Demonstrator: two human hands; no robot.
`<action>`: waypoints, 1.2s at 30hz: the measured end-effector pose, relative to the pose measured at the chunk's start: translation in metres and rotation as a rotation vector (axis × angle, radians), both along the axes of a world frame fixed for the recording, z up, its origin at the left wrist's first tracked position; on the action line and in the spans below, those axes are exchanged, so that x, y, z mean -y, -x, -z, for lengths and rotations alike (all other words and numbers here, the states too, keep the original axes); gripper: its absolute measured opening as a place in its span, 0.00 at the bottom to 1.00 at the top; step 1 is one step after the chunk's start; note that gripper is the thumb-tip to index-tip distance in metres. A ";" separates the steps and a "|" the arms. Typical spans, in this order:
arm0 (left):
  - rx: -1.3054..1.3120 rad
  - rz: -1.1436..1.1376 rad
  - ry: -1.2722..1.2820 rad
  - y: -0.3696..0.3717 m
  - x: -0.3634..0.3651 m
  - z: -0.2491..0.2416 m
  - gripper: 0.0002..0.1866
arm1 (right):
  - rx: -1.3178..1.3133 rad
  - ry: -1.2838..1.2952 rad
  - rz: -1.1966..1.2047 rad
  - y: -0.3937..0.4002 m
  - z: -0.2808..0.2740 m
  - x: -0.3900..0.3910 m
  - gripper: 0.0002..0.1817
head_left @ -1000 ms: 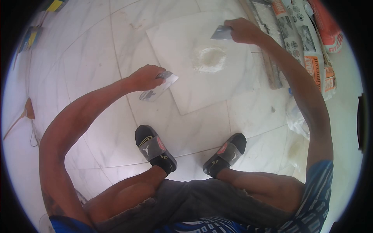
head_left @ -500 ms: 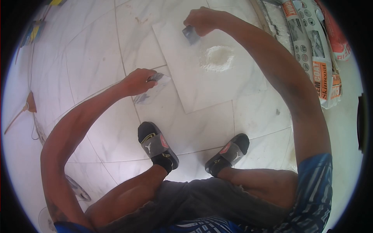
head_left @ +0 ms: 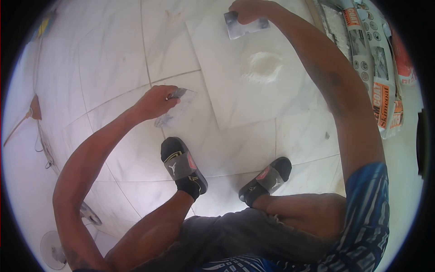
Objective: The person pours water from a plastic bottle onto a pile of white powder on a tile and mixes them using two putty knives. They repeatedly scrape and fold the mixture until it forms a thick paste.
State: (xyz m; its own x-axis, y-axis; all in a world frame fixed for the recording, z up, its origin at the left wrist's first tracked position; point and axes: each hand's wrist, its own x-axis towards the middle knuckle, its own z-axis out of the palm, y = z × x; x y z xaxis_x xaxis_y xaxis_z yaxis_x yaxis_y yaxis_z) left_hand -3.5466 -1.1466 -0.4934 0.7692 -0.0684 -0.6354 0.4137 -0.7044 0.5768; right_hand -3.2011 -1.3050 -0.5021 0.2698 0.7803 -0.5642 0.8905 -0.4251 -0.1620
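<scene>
My left hand (head_left: 156, 103) is closed round the dark grip of a putty knife (head_left: 174, 114), whose smeared, pale metal blade hangs over the floor tiles to the left of a loose tile. At the top of the view my right hand (head_left: 252, 10) grips a second broad putty knife (head_left: 247, 29), its shiny blade broadside to me above the far part of that tile (head_left: 226, 97). A low ring of white powder (head_left: 264, 67), hollow in its middle, lies on the tile, nearer to me than the right blade.
Skimcoat bags (head_left: 383, 97) and a red bag (head_left: 403, 59) lie along the right side. My feet, in black slide sandals (head_left: 183, 165), stand in front of the tile. A brown trowel-like piece (head_left: 35, 111) and a cord are at the far left.
My right hand has moved farther away and slightly right, and its blade has turned to show its broad face. My left hand sits slightly lower in view, still holding its putty knife.
</scene>
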 end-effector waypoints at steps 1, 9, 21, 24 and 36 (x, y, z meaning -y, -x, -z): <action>-0.007 -0.008 -0.007 0.002 -0.002 -0.001 0.16 | -0.002 -0.006 -0.040 0.001 0.004 0.000 0.22; 0.061 0.020 -0.027 0.008 -0.010 -0.003 0.15 | -0.076 0.032 -0.082 0.060 -0.013 0.016 0.22; 0.136 0.053 0.011 -0.025 0.013 -0.023 0.13 | -0.013 -0.027 -0.013 0.035 -0.030 0.076 0.22; 0.138 0.083 0.035 -0.036 0.017 -0.024 0.13 | -0.027 -0.081 0.040 0.029 -0.034 0.104 0.19; 0.133 0.075 0.043 -0.048 0.037 -0.039 0.13 | 0.174 0.087 0.088 0.008 -0.039 0.093 0.21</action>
State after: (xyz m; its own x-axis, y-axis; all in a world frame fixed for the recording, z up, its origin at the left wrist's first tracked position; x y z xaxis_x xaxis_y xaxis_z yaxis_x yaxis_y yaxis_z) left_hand -3.4984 -1.1840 -0.4544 0.8382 -0.1542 -0.5232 0.2785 -0.7038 0.6536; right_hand -3.2096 -1.3982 -0.4627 0.4337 0.7001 -0.5672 0.8609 -0.5078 0.0315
